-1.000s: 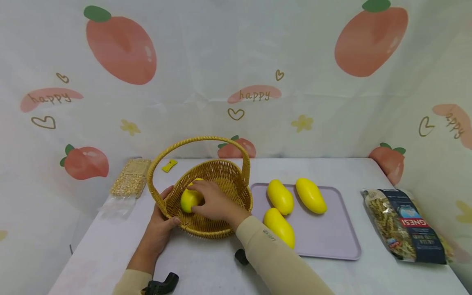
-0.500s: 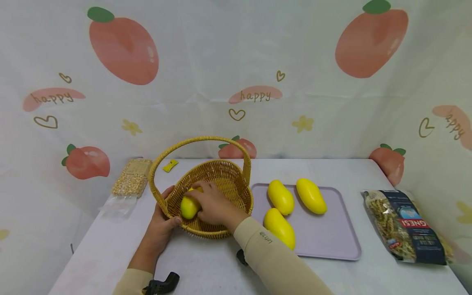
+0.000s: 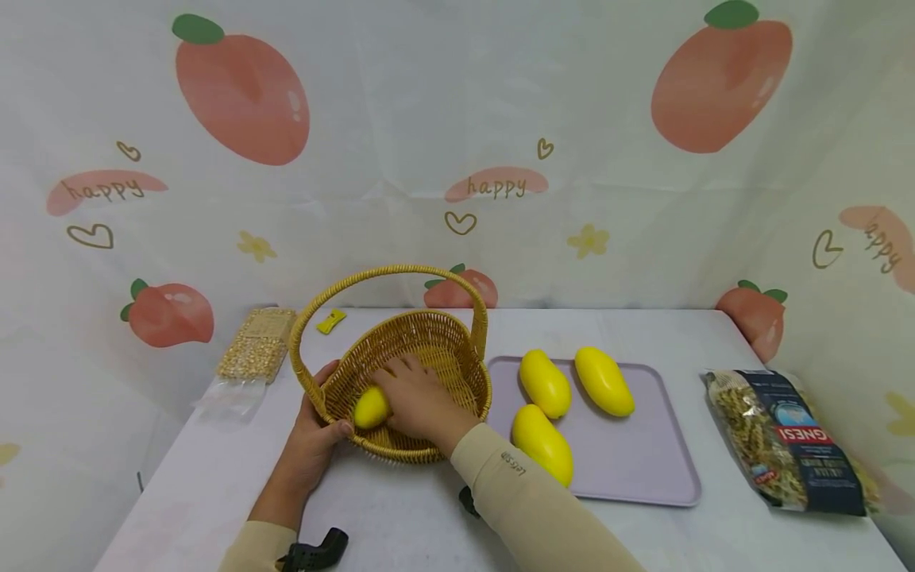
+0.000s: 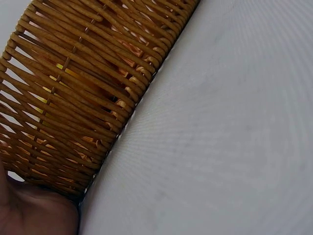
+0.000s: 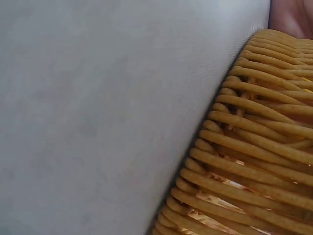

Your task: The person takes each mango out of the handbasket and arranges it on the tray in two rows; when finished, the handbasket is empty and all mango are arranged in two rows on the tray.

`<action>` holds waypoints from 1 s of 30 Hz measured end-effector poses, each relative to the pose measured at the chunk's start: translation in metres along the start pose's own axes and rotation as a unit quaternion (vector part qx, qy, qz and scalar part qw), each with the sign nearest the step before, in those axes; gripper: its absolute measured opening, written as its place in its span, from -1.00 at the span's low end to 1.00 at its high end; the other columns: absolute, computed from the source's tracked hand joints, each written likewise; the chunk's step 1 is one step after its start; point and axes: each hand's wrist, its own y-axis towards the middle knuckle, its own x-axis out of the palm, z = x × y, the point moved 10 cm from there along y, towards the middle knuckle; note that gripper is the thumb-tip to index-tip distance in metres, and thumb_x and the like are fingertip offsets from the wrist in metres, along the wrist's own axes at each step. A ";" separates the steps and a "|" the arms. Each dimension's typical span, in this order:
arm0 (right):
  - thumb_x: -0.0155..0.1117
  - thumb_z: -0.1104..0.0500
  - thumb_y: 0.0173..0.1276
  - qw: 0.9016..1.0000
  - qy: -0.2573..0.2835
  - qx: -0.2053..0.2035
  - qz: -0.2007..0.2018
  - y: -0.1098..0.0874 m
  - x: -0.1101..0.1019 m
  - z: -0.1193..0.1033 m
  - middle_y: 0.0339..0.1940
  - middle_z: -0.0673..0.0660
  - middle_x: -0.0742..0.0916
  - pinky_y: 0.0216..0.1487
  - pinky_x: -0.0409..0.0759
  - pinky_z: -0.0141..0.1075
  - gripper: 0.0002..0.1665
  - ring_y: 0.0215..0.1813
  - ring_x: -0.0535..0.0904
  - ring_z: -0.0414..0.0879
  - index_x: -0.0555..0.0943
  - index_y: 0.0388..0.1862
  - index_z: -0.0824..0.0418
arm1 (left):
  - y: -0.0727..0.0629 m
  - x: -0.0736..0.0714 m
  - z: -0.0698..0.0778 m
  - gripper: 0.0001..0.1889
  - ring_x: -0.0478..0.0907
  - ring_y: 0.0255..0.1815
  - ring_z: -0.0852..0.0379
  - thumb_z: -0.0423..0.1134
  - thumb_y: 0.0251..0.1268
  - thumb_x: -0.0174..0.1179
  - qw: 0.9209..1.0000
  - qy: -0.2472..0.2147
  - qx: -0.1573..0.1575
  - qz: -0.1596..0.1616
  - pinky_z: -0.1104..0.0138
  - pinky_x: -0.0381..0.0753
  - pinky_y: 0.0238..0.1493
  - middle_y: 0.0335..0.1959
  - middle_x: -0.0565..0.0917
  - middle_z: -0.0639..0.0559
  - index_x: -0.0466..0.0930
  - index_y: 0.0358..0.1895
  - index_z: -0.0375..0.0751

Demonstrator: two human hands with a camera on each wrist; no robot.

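A tan wicker basket (image 3: pixel 429 330) with a tall arched handle stands on the table, its mouth towards me in the head view. My left hand (image 3: pixel 318 433) grips its left rim, thumb in front; the left wrist view shows part of that hand (image 4: pixel 36 210) against the woven side. Inside the basket, my right hand (image 3: pixel 422 401) holds a yellow mango (image 3: pixel 370 407) low down at the left. The back of the hand covers part of the fruit, and the thumb is hidden. Through the weave, the right wrist view shows only slivers of what is inside.
Right of the basket lies a lilac tray (image 3: pixel 629 469) bearing three yellow mangoes (image 3: pixel 604 381). A bag of pasta (image 3: pixel 786 437) lies at the far right. At the left are a bag of corn kernels (image 3: pixel 257 345) and a small yellow packet (image 3: pixel 331 321).
My right hand has lowered the mango towards the basket's bottom, and the fruit has turned so that less of it shows. My left hand keeps its grip on the rim.
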 end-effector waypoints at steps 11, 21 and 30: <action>0.68 0.06 0.34 0.997 0.056 0.062 0.001 -0.004 -0.008 0.016 0.26 0.12 0.61 0.24 0.60 -0.02 -0.25 0.18 0.59 -0.01 0.55 0.44 0.08 | 0.000 0.002 0.000 0.03 0.42 0.48 0.05 -0.21 0.47 0.50 1.000 0.001 0.001 -0.004 0.30 0.56 0.34 0.66 0.16 -0.19 -0.04 0.79 0.07; 0.61 0.11 0.41 0.974 0.198 0.085 0.073 -0.017 -0.031 0.028 0.18 0.12 0.57 0.02 0.63 -0.16 -0.22 -0.04 0.55 -0.05 0.47 0.52 0.14 | -0.001 0.001 0.000 0.02 0.38 0.51 -0.05 -0.24 0.48 0.48 1.000 -0.003 0.000 -0.005 0.30 0.54 0.35 0.65 0.19 -0.17 -0.03 0.79 0.07; 0.53 0.20 0.39 0.948 0.299 0.046 0.097 -0.043 -0.046 0.035 0.30 0.12 0.55 0.07 0.59 -0.17 -0.21 0.07 0.51 -0.06 0.43 0.54 0.19 | -0.001 0.001 0.001 0.04 0.34 0.52 -0.08 -0.18 0.47 0.50 1.000 -0.002 -0.004 0.000 0.33 0.52 0.36 0.65 0.17 -0.17 -0.04 0.79 0.06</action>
